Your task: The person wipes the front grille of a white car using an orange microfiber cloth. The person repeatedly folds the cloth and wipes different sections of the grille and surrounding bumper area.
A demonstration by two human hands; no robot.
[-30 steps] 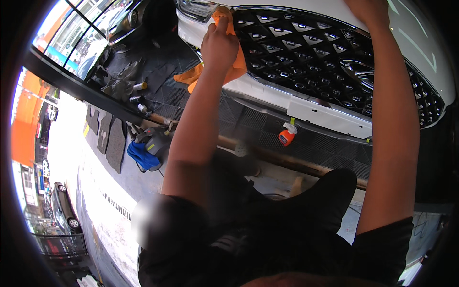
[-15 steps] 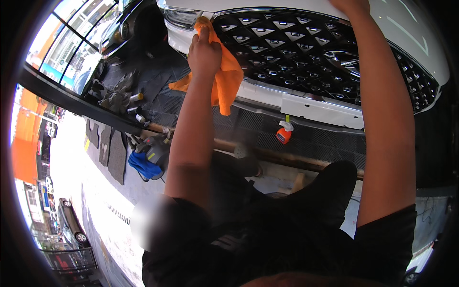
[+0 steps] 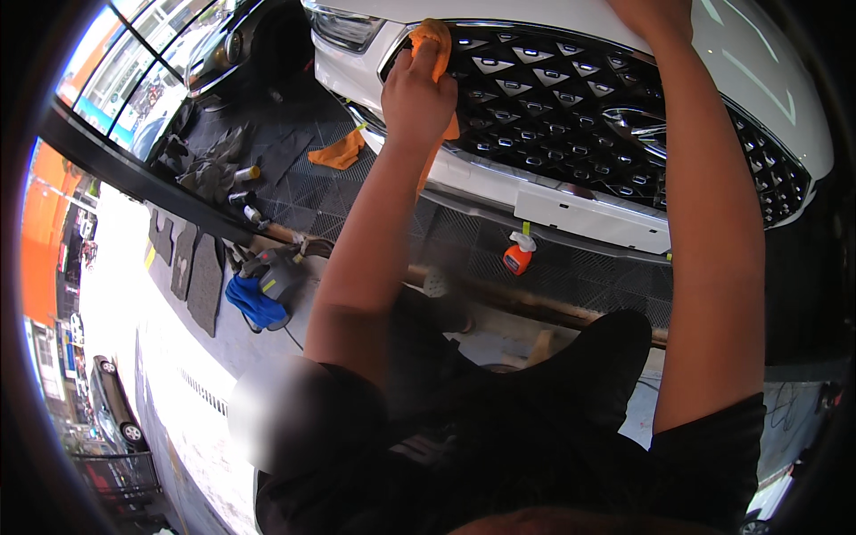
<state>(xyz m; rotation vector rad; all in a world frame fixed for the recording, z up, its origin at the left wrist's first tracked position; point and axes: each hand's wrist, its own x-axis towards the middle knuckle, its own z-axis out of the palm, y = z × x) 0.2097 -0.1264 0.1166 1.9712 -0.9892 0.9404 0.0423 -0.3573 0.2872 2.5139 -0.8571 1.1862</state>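
Note:
My left hand (image 3: 419, 98) is closed around an orange cloth (image 3: 435, 40), pressing it against the left edge of a white car's black grille (image 3: 535, 107), beside the headlight (image 3: 343, 28). Part of the cloth hangs down behind the hand and wrist. My right hand (image 3: 655, 20) rests on the white hood (image 3: 731, 45) above the grille; the upper edge of the view cuts off its fingers, so their pose is hidden. Below the bumper (image 3: 571, 218), an orange spray bottle with a white head (image 3: 518, 253) stands on the dark tiled floor.
Another orange cloth (image 3: 339, 152) lies on the floor tiles. Left of it are a dark crumpled heap (image 3: 218, 165) and small bottles (image 3: 245, 174). A blue cloth (image 3: 254, 303) drapes over a grey machine (image 3: 283, 272), near flat grey mats (image 3: 205, 281). A dark car (image 3: 218, 53) stands far left.
My left hand has moved right with the orange cloth, from the headlight's corner onto the grille's edge. The cloth hangs less spread out. My right hand stays on the hood; the view has shifted slightly.

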